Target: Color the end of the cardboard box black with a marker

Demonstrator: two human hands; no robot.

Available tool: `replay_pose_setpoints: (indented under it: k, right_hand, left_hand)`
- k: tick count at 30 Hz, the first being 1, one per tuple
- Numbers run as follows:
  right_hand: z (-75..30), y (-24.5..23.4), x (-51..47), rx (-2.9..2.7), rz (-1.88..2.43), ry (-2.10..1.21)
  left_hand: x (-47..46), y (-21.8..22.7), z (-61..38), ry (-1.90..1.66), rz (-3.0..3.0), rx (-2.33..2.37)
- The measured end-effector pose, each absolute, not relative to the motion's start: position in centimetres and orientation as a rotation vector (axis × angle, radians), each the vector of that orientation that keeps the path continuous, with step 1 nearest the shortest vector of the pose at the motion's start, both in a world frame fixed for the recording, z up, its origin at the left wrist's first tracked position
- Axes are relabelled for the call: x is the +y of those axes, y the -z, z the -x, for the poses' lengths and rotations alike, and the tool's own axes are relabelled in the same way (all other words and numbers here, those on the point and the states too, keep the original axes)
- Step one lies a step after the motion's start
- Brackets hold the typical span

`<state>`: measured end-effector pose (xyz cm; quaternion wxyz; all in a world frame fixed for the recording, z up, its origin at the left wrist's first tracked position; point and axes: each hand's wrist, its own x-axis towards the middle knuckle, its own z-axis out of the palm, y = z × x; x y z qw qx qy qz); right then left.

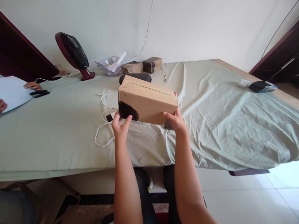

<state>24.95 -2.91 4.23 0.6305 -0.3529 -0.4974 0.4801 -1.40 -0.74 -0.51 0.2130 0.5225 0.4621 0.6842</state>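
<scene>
Box [148, 104], long axis L-R, R end lower, gripped btwn L hand [120, 126] + R hand [178, 122]

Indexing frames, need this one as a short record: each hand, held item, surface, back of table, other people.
Left hand: gripping left end of cardboard box
Right hand: gripping its right end
Held item: tilted, black patch at front lower left
Surface: table under pale green cloth, wrinkled on right
Back of table: fan, plastic basket, two other boxes
Other people: two hands at a white sheet, far left
</scene>
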Motion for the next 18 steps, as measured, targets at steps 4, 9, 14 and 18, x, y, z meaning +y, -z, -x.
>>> replay_pose_setpoints:
  k: [4,9,14,18]
  right_hand:
    - [-25.4,-4.9,-3.4,-1.179,0.814,-1.077]
    - [-25.2,-5.2,-3.3,-1.111,0.791,-1.065]
    - [-25.2,-5.5,-3.3,-1.083,0.787,-1.080]
    - [-25.5,-5.3,-3.3,-1.101,0.848,-1.048]
  left_hand:
    - [-0.9,0.6,2.2,-1.838,-1.660,1.439]
    - [-1.0,0.4,1.9,-1.939,-1.726,1.547]
    - [-0.6,0.6,2.2,-1.876,-1.581,1.438]
    - [-0.4,1.0,2.7,-1.804,-1.476,1.316]
